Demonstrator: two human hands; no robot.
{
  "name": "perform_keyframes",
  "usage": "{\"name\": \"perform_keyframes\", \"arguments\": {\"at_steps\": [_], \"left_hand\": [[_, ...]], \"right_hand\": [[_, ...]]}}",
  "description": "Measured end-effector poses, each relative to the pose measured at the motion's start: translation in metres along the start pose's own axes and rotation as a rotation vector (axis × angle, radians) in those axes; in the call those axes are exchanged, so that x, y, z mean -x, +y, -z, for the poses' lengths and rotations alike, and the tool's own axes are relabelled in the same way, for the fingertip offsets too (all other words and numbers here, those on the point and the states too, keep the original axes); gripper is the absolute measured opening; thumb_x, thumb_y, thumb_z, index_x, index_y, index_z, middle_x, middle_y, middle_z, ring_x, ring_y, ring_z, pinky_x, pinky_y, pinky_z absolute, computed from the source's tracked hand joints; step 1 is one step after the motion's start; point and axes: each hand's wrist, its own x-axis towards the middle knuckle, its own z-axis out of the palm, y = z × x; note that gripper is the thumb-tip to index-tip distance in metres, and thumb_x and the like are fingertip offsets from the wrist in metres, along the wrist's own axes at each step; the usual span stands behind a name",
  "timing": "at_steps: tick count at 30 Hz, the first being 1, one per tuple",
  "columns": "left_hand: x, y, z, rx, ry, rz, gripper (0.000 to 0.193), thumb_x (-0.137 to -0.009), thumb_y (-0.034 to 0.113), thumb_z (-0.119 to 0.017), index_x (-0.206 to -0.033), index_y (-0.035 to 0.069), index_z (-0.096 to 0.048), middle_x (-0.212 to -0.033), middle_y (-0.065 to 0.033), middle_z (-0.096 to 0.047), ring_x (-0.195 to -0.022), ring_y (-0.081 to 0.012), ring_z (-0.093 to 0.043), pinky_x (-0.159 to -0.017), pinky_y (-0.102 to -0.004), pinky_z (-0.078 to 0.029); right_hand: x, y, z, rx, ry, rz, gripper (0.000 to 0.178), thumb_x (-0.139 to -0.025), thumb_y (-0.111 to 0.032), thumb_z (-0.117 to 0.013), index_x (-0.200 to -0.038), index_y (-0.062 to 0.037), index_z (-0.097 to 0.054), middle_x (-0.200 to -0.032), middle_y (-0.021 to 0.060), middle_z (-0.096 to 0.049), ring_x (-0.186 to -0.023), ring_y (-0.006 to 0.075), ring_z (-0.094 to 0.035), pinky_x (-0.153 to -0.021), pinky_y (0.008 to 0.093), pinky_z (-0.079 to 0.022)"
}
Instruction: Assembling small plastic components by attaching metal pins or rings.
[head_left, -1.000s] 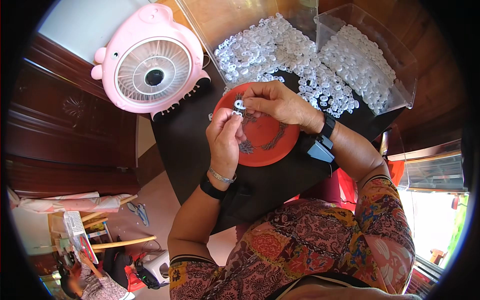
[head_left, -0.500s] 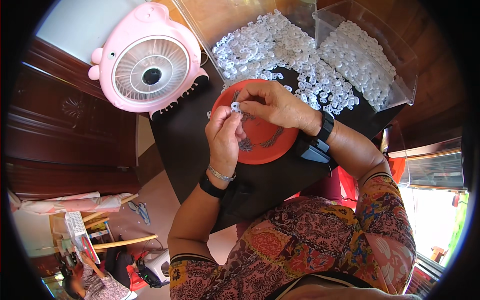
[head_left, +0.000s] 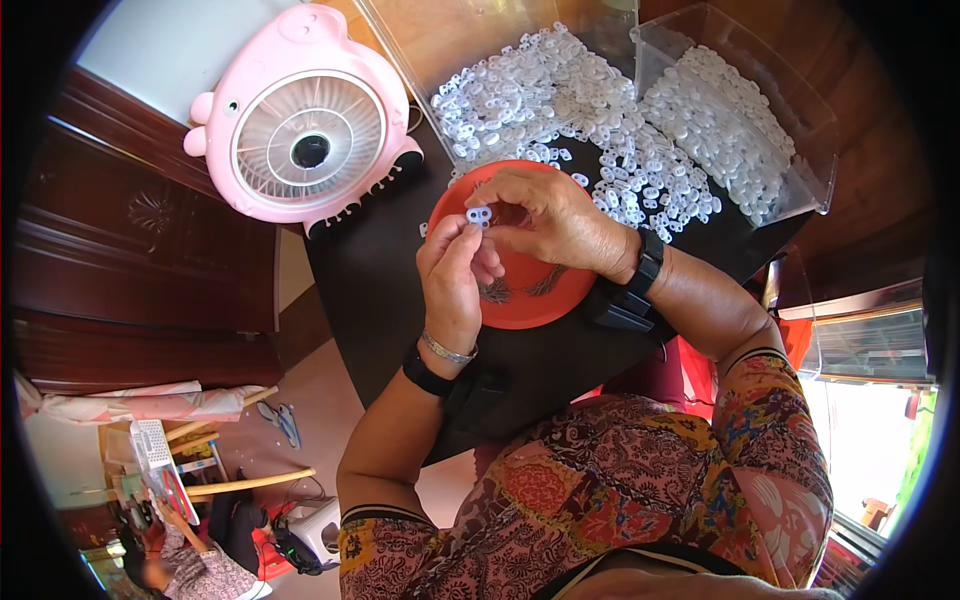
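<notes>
Left hand (head_left: pixel 455 272) pinched a white holed piece (head_left: pixel 479 215) at its far tip, long axis seemingly left to right, less covered than half a second earlier. Right hand (head_left: pixel 560 222) curled alongside, grip unclear to me; loose white pieces (head_left: pixel 520 88) lay beyond.

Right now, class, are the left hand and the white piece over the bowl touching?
Touching: the head view shows the left hand pinching the white piece between thumb and forefinger.
</notes>
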Motion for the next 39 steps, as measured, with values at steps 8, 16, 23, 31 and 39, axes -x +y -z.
{"name": "perform_keyframes", "arguments": {"at_steps": [8,16,23,31,39], "left_hand": [[-0.002,-0.001,0.004,0.046,-0.054,0.036,0.022,-0.093,0.023,-0.050,-0.086,0.004,-0.058,-0.061,-0.0018,-0.056,-0.050,-0.0097,-0.052,-0.047,-0.0196,-0.037],[-0.002,-0.003,0.002,-0.023,-0.018,0.052,0.027,-0.095,0.024,-0.043,-0.090,0.002,-0.057,-0.069,-0.0063,-0.061,-0.055,-0.0126,-0.056,-0.053,-0.0219,-0.042],[-0.001,-0.004,0.003,-0.002,-0.020,0.026,0.027,-0.093,0.021,-0.042,-0.089,-0.001,-0.057,-0.072,-0.0094,-0.063,-0.056,-0.0150,-0.056,-0.054,-0.0251,-0.042],[0.003,-0.002,0.000,-0.028,-0.041,-0.017,0.030,-0.092,0.020,-0.042,-0.083,-0.003,-0.057,-0.073,-0.0123,-0.064,-0.054,-0.0172,-0.056,-0.053,-0.0254,-0.042],[0.001,-0.002,-0.002,0.030,-0.036,-0.090,0.028,-0.094,0.020,-0.046,-0.087,-0.003,-0.060,-0.071,-0.0091,-0.064,-0.056,-0.0123,-0.057,-0.053,-0.0222,-0.043]], "right_hand": [[-0.002,0.000,0.002,0.058,-0.079,0.069,0.033,-0.073,-0.009,-0.073,-0.103,-0.0053,-0.062,-0.093,0.0097,-0.063,-0.086,0.0275,-0.064,-0.074,0.0346,-0.052],[0.000,-0.005,0.000,0.262,-0.084,0.124,0.034,-0.074,-0.013,-0.072,-0.104,-0.0033,-0.061,-0.092,0.0116,-0.063,-0.083,0.0296,-0.063,-0.073,0.0364,-0.052],[0.005,-0.001,-0.004,0.268,-0.122,0.119,0.027,-0.079,-0.014,-0.068,-0.102,-0.0024,-0.060,-0.089,0.0131,-0.065,-0.081,0.0311,-0.063,-0.071,0.0387,-0.051],[0.005,-0.004,-0.007,0.225,-0.052,0.173,0.015,-0.080,-0.015,-0.064,-0.088,-0.0042,-0.057,-0.073,0.0123,-0.059,-0.069,0.0314,-0.061,-0.061,0.0407,-0.049],[0.003,-0.002,-0.005,0.204,-0.065,0.147,0.025,-0.079,-0.014,-0.069,-0.100,-0.0031,-0.061,-0.084,0.0113,-0.065,-0.076,0.0289,-0.065,-0.067,0.0351,-0.052]]}}
